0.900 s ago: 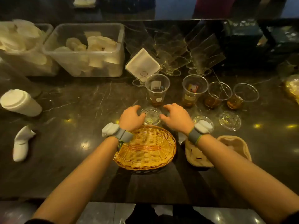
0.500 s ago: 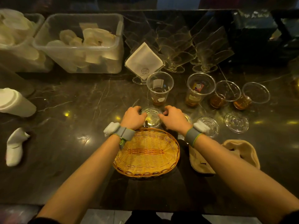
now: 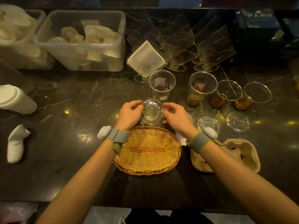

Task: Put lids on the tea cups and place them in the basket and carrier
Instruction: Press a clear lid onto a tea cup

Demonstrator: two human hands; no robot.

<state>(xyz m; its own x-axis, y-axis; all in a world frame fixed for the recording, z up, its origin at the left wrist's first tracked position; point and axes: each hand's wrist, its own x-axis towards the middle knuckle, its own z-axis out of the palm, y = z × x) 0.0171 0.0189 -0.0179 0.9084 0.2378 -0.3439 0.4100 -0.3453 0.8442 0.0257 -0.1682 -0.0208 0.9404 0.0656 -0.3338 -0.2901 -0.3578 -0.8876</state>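
Observation:
A clear plastic cup with a clear lid (image 3: 152, 111) on it stands just beyond the wicker basket (image 3: 148, 151). My left hand (image 3: 129, 114) grips its left side and my right hand (image 3: 175, 116) grips its right side, fingers curled on the lid's rim. Behind it stands an open tea cup (image 3: 161, 84), and to the right three more open cups of tea (image 3: 202, 88) (image 3: 226, 93) (image 3: 254, 96). Two loose clear lids (image 3: 208, 124) (image 3: 237, 121) lie on the counter. A brown pulp carrier (image 3: 241, 154) sits under my right forearm.
Two clear bins of white lids and cups (image 3: 80, 39) stand at the back left. A napkin holder (image 3: 146, 59) and empty acrylic stands (image 3: 194, 46) line the back. A white cup (image 3: 16, 99) lies on its side at the left, with a crumpled white item (image 3: 16, 143) nearer.
Both hands stay around the lidded cup; their fingers have shifted round the lid's rim. The camera has tilted slightly, so the scene sits lower in view.

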